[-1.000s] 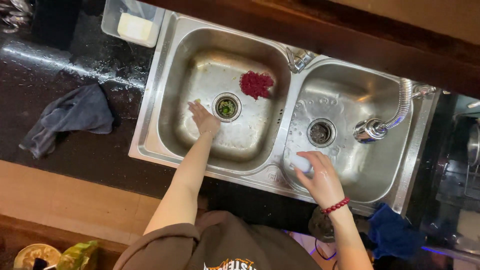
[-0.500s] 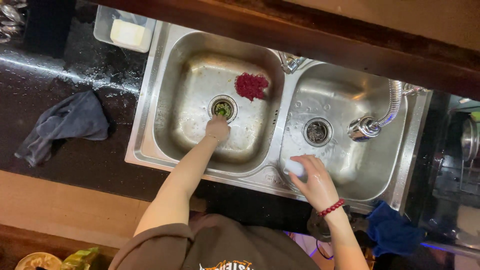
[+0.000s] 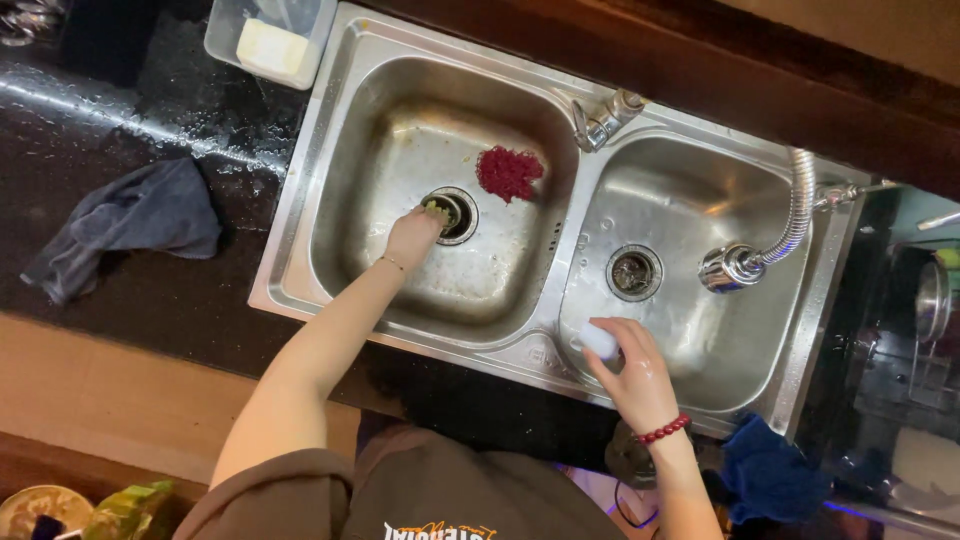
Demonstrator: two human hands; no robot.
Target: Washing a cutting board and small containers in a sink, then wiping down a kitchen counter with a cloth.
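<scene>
I look down on a steel double sink (image 3: 300, 250). My left hand (image 3: 413, 237) reaches into the left basin, its fingers closed on greenish food scraps (image 3: 436, 208) at the edge of the drain strainer (image 3: 458, 215). A red mesh scrubber (image 3: 508, 171) lies just beyond the drain. My right hand (image 3: 632, 372) rests on the near rim of the right basin, holding a small white object (image 3: 598, 340), seemingly a cup or lid. The right drain (image 3: 633, 271) lies ahead of it.
A flexible metal spray hose (image 3: 770, 245) hangs over the right basin; the tap base (image 3: 603, 120) sits between the basins. A grey cloth (image 3: 130, 222) lies on the wet black counter, a clear tub with a pale block (image 3: 268, 48) at the back, a blue cloth (image 3: 765, 470) near right.
My left hand has slid from the basin floor forward to the drain and closed on the scraps. My right hand has stayed at the right basin's rim with the white object.
</scene>
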